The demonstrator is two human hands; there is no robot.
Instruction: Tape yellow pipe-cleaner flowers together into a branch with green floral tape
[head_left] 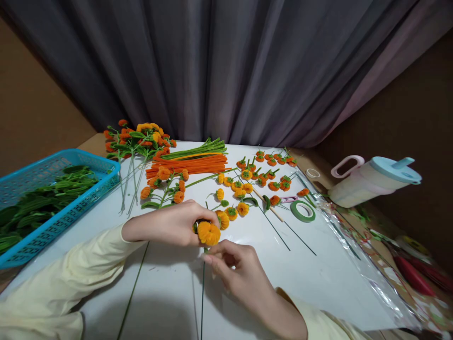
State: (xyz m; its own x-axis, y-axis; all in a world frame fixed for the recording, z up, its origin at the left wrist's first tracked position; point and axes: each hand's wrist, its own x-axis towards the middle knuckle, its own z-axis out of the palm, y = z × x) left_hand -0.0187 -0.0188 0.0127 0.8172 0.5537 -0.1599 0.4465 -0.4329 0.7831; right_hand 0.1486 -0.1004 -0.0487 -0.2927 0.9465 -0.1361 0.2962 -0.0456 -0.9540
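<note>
My right hand (pixel 237 269) comes in from the lower right, palm down, fingers curled, with the thumb and forefinger pinched on the wire (pixel 203 288) just under the pompom (pixel 208 233). The wire is long and green; its axis runs almost straight toward me from the pompom down to the near edge of the bench (pixel 318 278). The pompom sits at the wire's far end, a ribbed orange ball pointing away from me. It lies just beyond my right fingertips and against the tips of my left hand (pixel 170 223). That hand reaches in from the left, sleeve flat on the bench, knuckles up, its grip closed narrowly around the pompom's left side. Both grips hold the same piece, one above the other.

A second wire (pixel 132 290) lies slanted under my left forearm. Just past the pompom lie small yellow blooms (pixel 231 212). Right of them lies a tape roll (pixel 302 211). To the left sits a blue basket (pixel 71 208) of green leaves. Farther back lie orange stems (pixel 191 165) and a jug (pixel 375 182).
</note>
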